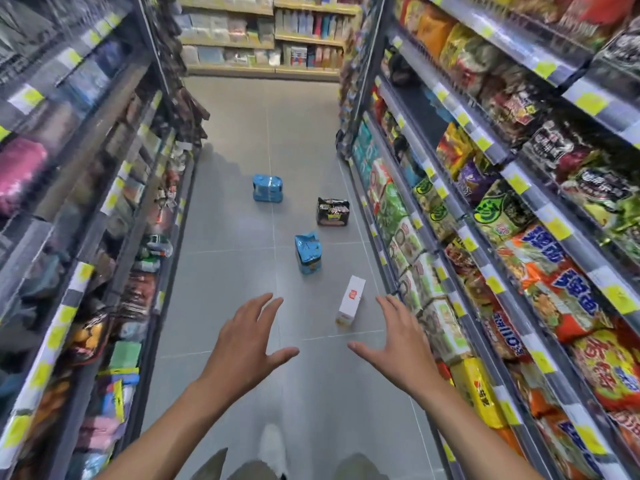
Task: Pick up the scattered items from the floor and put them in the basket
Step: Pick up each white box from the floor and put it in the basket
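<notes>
Several items lie on the grey tiled aisle floor. A white box (350,299) lies nearest, just above and between my hands. A blue multipack (308,252) stands behind it, a black noodle multipack (332,212) sits further right, and another blue multipack (267,188) is farthest. My left hand (248,337) and my right hand (398,344) are stretched out in front of me with fingers spread, palms down, holding nothing. Neither hand touches any item. No basket is in view.
Tall shelves (104,216) of packaged goods line the left side. Shelves (512,237) full of snack and noodle packs line the right. A cross shelf (263,39) closes the aisle's far end. My feet (273,445) show at the bottom.
</notes>
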